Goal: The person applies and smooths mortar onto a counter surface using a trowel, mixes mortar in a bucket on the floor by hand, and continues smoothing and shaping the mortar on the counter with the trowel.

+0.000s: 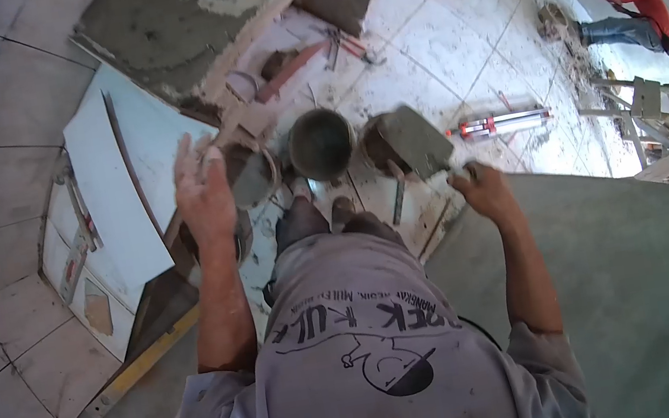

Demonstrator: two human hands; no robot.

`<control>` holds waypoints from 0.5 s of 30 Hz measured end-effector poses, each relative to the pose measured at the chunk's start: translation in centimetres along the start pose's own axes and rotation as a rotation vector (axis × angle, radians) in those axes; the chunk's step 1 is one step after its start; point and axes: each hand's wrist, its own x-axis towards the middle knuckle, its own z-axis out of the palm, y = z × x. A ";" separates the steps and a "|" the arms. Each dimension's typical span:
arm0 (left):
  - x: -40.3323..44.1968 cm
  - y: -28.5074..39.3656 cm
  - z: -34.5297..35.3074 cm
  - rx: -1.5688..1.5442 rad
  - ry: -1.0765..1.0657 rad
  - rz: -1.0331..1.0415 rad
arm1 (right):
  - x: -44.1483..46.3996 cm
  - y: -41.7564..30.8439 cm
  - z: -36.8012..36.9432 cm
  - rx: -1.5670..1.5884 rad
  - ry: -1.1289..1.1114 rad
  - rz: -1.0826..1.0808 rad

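Holding a trowel [422,142] beside a bucket [374,148], the right hand [485,192] has its grip clenched. The left hand [204,190] is raised, grip released.

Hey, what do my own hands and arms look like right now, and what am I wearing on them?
Both your left hand and right hand are bare, with no gloves. Pale, dusty-looking residue shows on the left fingers. Your forearms are uncovered, below loose, short grey sleeves that end near the elbows. I see no watch or bracelet on either wrist.
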 end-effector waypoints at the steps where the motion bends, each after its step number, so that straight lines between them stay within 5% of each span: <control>1: -0.2 0.1 0.5 0.046 -0.004 0.091 | -0.4 1.6 0.4 0.021 -0.003 0.043; 8: 0.4 3.1 1.6 -0.164 -0.080 0.111 | -1.6 5.4 -1.0 0.285 0.048 0.181; 10: 1.6 0.9 1.8 0.004 -0.061 0.326 | -2.5 3.0 -4.6 0.508 0.006 0.252; 15: 2.8 0.8 1.8 -0.114 0.015 0.140 | -0.4 -1.9 -14.8 0.446 0.317 -0.059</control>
